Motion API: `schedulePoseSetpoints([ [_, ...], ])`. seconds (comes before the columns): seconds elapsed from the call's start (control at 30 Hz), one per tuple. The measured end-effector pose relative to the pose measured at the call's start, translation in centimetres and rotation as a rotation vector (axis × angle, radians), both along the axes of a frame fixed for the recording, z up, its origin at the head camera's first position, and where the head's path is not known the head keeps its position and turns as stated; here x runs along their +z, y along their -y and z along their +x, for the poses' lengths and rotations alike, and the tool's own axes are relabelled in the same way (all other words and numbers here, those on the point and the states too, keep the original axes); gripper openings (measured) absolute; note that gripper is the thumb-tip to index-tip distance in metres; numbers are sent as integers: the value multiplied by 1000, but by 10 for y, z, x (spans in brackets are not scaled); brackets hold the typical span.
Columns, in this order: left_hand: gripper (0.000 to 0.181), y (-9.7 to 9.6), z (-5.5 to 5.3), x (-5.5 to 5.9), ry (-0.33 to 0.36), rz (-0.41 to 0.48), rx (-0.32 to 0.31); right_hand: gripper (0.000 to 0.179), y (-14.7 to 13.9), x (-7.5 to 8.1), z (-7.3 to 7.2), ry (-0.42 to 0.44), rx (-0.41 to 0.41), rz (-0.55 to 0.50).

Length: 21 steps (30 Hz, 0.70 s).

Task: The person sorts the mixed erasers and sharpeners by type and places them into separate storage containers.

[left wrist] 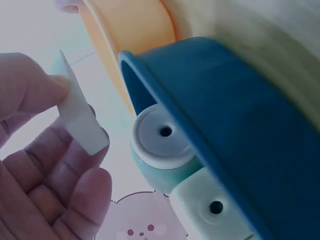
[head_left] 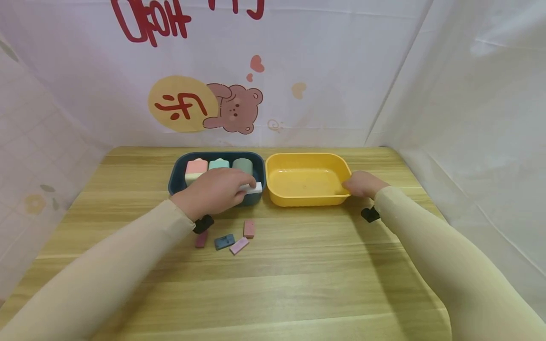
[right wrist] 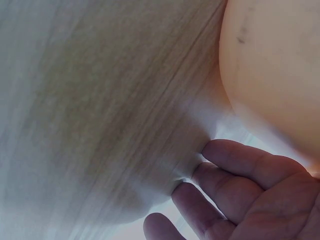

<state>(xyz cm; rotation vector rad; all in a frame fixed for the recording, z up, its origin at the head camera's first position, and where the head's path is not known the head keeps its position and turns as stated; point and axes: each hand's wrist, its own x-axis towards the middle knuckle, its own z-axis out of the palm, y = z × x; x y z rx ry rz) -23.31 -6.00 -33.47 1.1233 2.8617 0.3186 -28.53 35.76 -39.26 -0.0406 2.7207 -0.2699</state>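
My left hand [head_left: 215, 189] is over the front right part of a dark blue bin [head_left: 174, 177] and pinches a small white rectangular block [head_left: 254, 188] between thumb and fingers. Seen from the left wrist, the white block [left wrist: 82, 120] stands tilted beside the bin. Inside the bin are a pink and cream container [head_left: 196, 169], a mint one [head_left: 219, 163] and a grey-green cylinder [head_left: 242, 165]. At the right end of a yellow bin [head_left: 304, 201], my right hand [head_left: 363, 184] grips the rim. Its fingers [right wrist: 235, 190] lie outside the wall; the thumb is hidden in the right wrist view.
On the wooden table [head_left: 298, 284], in front of the blue bin, lie several small flat blocks, among them a dark blue block [head_left: 224, 242], a pink block [head_left: 249, 228] and a lilac block [head_left: 239, 246]. A printed white curtain [head_left: 324, 61] hangs behind.
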Motion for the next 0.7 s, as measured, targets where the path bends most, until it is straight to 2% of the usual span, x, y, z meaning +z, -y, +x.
schedulePoseSetpoints([
  [0.43, 27, -17, -22, 8, -17, -7, 3, 29, 3, 3, 1, -2, 6, 0],
  [0.7, 26, -26, -36, 7, -3, -10, 8, 28, 3, 4, 3, 9, -8, -5],
])
